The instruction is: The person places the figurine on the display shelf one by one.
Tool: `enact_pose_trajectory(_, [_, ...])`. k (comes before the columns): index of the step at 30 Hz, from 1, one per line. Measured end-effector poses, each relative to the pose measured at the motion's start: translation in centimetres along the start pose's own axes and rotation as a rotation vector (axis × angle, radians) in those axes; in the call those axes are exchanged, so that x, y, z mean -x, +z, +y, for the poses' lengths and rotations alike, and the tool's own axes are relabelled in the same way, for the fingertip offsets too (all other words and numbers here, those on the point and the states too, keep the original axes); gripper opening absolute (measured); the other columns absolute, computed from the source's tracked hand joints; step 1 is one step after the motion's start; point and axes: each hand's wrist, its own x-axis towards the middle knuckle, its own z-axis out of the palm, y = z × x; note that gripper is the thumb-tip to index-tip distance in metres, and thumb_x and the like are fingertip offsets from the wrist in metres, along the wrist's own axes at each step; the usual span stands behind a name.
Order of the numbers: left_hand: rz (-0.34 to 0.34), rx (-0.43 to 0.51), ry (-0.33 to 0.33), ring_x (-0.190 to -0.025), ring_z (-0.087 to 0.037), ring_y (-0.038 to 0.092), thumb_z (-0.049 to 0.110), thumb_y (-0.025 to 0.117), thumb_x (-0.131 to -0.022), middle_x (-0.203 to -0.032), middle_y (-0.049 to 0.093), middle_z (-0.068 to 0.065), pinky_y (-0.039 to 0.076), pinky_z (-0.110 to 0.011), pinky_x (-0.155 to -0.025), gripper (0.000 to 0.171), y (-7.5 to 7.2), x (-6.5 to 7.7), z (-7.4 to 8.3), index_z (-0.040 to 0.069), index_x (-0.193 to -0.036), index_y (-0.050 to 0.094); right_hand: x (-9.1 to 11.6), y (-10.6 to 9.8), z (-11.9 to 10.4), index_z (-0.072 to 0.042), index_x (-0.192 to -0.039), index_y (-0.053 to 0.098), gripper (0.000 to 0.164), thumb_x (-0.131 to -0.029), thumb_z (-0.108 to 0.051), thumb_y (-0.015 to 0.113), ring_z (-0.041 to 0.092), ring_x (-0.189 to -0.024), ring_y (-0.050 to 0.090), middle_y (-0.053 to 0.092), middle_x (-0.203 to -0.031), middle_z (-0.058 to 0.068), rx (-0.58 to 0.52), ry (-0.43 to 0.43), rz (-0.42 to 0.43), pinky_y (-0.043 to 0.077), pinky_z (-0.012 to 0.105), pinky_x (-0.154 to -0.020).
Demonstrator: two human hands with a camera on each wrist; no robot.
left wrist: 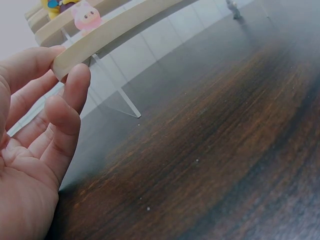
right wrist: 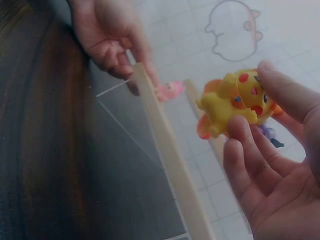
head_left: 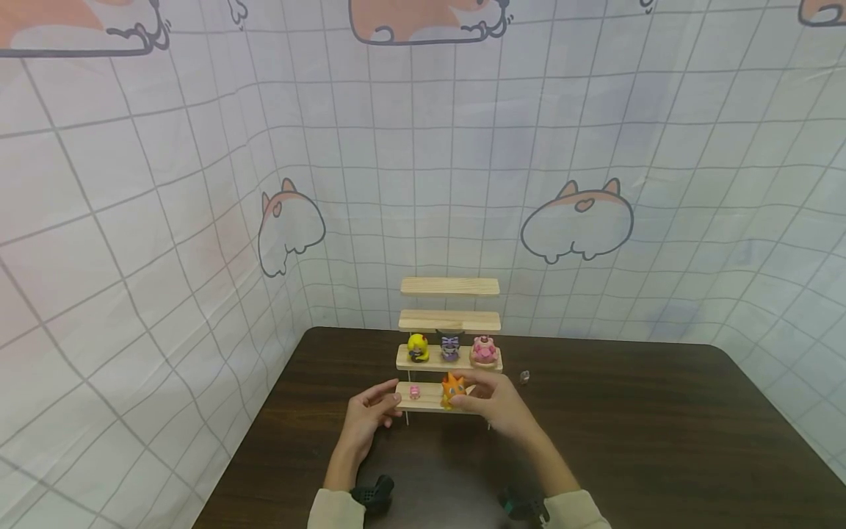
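My right hand [head_left: 499, 404] pinches a yellow and orange toy figurine [right wrist: 232, 97] between thumb and fingertips, just over the lowest board of a stepped wooden display shelf [head_left: 429, 395]. Its face shows red cheeks in the right wrist view. At the left end of that same board, my left hand [head_left: 366, 417] grips the wood, fingers above and below the edge [left wrist: 62, 67]. A small pink figurine [head_left: 414, 392] stands on this board near the left hand. On the board behind stand a yellow-haired figurine [head_left: 418, 347], a purple and black one [head_left: 450, 348] and a pink one [head_left: 485, 351].
The two upper boards [head_left: 449, 286] rise behind the figurines, close to a white gridded curtain [head_left: 463, 147]. Clear thin legs [left wrist: 120, 90] hold the shelf on the dark wooden table [head_left: 628, 426]. A tiny greyish object [head_left: 525, 377] lies right of the shelf.
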Motion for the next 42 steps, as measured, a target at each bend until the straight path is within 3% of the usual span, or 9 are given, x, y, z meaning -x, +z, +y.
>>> enact_pose_trajectory(3, [-0.003, -0.001, 0.001, -0.072, -0.014, 0.071, 0.012, 0.076, -0.093, -0.09, 0.075, -0.002, 0.049, -0.022, -0.055, 0.044, 0.0, 0.0, 0.1, 0.002, -0.134, 0.066, -0.1, 0.3, 0.5, -0.01, -0.132, 0.069, 0.046, -0.089, -0.022, 0.081, 0.014, -0.078, 0.063, 0.068, -0.116, 0.019, 0.0, 0.006, 0.023, 0.047, 0.025, -0.056])
enact_pose_trajectory(10, [-0.002, 0.002, 0.004, -0.071, -0.013, 0.071, 0.011, 0.075, -0.093, -0.09, 0.075, -0.001, 0.049, -0.022, -0.055, 0.043, 0.0, 0.1, 0.0, 0.002, -0.134, 0.067, -0.3, 1.1, 1.5, -0.014, -0.128, 0.072, 0.044, -0.087, -0.025, 0.083, 0.017, -0.081, 0.065, 0.068, -0.112, 0.014, 0.02, 0.036, 0.098, 0.054, 0.027, -0.067])
enact_pose_trajectory(19, [0.005, -0.003, 0.003, -0.071, -0.014, 0.071, 0.012, 0.076, -0.092, -0.09, 0.075, -0.002, 0.049, -0.022, -0.055, 0.042, 0.0, 0.0, -0.2, 0.003, -0.132, 0.067, -0.5, 1.9, 2.5, -0.016, -0.126, 0.073, 0.042, -0.085, -0.023, 0.084, 0.016, -0.086, 0.066, 0.072, -0.113, 0.011, 0.058, 0.015, 0.177, 0.056, 0.027, -0.07])
enact_pose_trajectory(42, [0.006, -0.009, 0.006, -0.072, -0.014, 0.07, 0.011, 0.075, -0.093, -0.091, 0.075, -0.003, 0.049, -0.022, -0.055, 0.041, 0.0, -0.1, -0.2, 0.004, -0.132, 0.068, -1.0, 2.8, 2.2, -0.012, -0.124, 0.072, 0.04, -0.086, -0.021, 0.083, 0.022, -0.091, 0.072, 0.073, -0.115, 0.013, 0.119, 0.044, 0.28, 0.058, 0.029, -0.07])
